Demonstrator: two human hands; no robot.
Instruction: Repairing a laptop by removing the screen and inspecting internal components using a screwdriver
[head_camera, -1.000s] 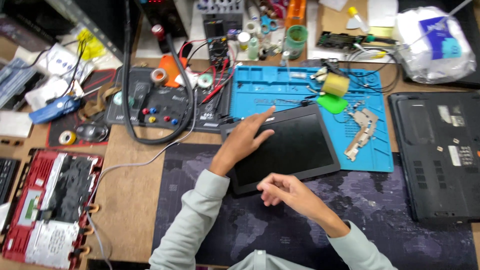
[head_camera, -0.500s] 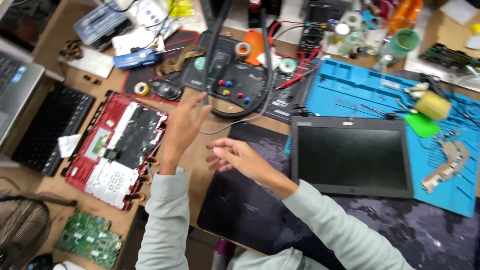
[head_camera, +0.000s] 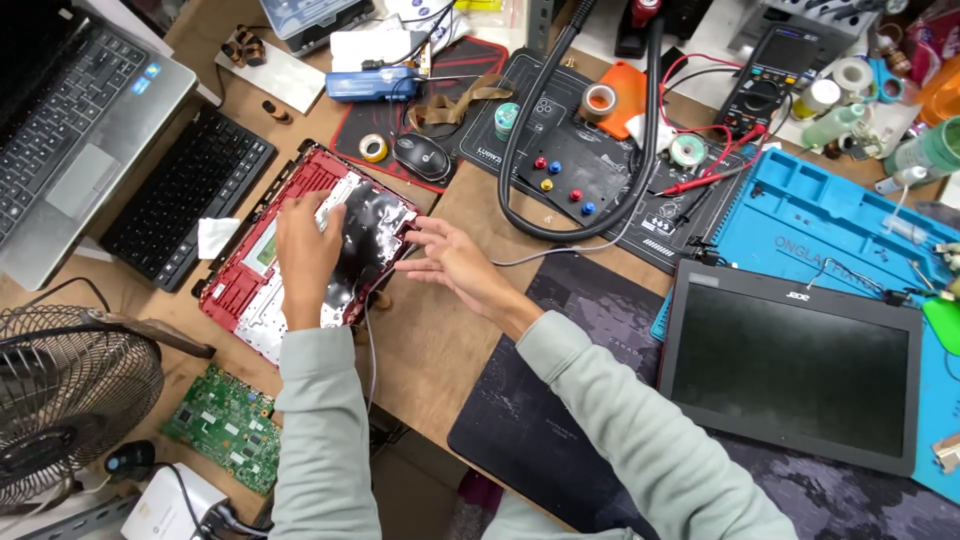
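Item one, as I see it from the head camera: a red laptop base shell, rectangular hard plastic, lying tilted on the bare wooden bench at about 9 o'clock from frame centre. Its upturned face carries a glossy, crinkled black film and pale matte panels.

My left hand lies flat on that shell, fingers spread and pressing on the film, gripping nothing. My right hand hovers open at the shell's 3 o'clock edge, fingers loosely extended, fingertips near the rim; I cannot tell whether they touch it. Both sleeves are soft grey-green knit.

Outward from the shell:
- 10 o'clock: loose black keyboard, flat and matte, beside a silver laptop with dark keys.
- 12 o'clock: black computer mouse, smooth and rounded, on a dark mat; small roll of yellow tape just beside it.
- 7 o'clock: green circuit board, studded with small parts; a round wire-mesh fan farther left.
- 2 o'clock: thick black corrugated hose looping over a black work mat with coloured buttons.
- 3 o'clock, well apart: black laptop screen panel, flat and glassy, resting partly on a blue silicone repair mat and partly on a dark desk pad.
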